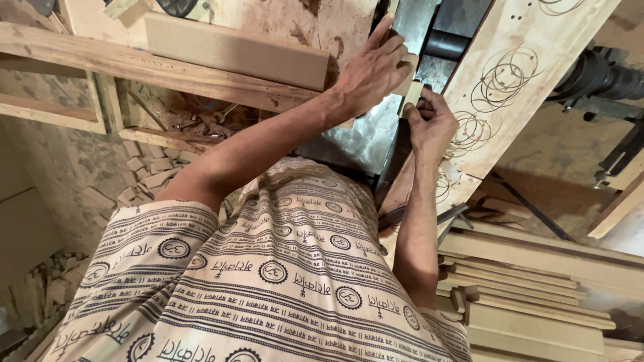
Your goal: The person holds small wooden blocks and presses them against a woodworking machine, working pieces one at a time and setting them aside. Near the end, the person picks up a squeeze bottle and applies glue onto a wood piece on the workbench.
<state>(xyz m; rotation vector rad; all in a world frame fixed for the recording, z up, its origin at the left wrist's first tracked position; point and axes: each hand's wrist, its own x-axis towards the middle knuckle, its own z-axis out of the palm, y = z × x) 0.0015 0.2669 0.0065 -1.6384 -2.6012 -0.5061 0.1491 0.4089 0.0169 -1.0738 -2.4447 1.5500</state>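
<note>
A small wooden block [410,94] is pinched by the right hand [429,124] and pressed flat by the left hand [372,67] on the planer bed [355,137], near its far edge; planing seems underway, unfinished.

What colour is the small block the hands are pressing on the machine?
Pale tan, bare wood: the small block, seen in the head view, between the left hand and right hand.

Both hands press a small wood block [410,94] on the metal worktop [362,137]; the left hand [373,67] lies flat. The right hand [429,121] pinches the block.
</note>
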